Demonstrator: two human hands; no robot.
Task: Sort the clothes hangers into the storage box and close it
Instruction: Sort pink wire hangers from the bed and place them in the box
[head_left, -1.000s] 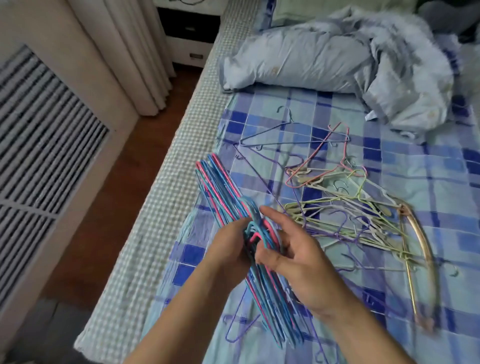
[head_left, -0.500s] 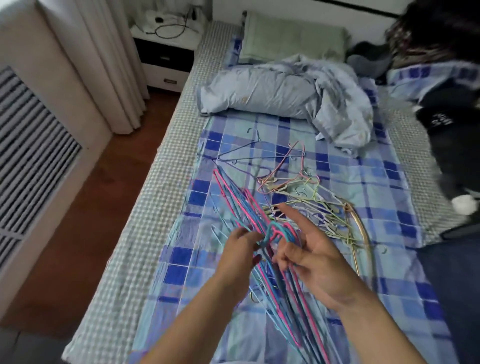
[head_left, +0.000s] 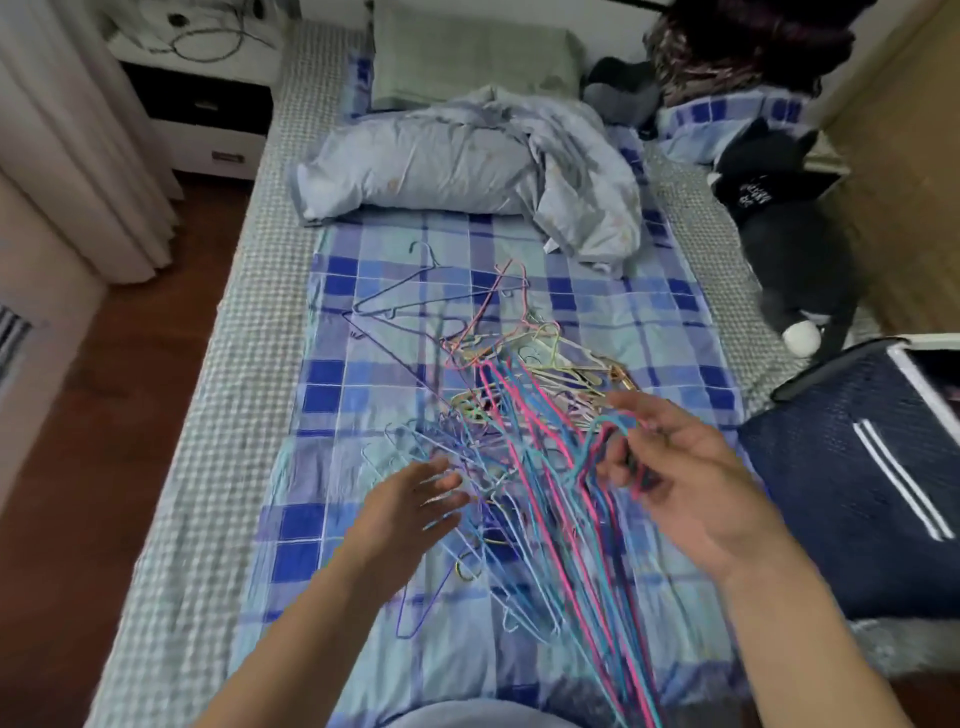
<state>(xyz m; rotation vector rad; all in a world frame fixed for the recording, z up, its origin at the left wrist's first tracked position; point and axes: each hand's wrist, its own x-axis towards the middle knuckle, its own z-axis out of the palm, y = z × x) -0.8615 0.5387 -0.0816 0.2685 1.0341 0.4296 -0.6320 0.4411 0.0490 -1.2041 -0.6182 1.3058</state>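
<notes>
Currently the right hand holds a bundle of blue and pink wire hangers by their hooks, fingers curled around the hook cluster at roughly 3 o'clock of the frame centre. The shoulders of the bundle trail down toward 6 o'clock, so the hooks stay gathered in one grip and the set can probably be moved as a unit. The left hand is at 7 o'clock of the bundle with fingers spread and relaxed, holding nothing; it appears to hover just above a few stray pale hangers, though motion blur prevents confirming contact.

A loose pile of mixed hangers, in yellow, cream, purple and pink, lies on the blue checked sheet near the middle of the bed, at 12 o'clock of the hands. These remain to be sorted.

A dark blue fabric storage box with white stripes sits at 3 o'clock on the bed edge, its lid raised at the rim. This position keeps it within reach of the loaded hand.

A black plush toy at 1 o'clock carries white lettering on its front; the text is too small to read. No other writing is legible.
</notes>
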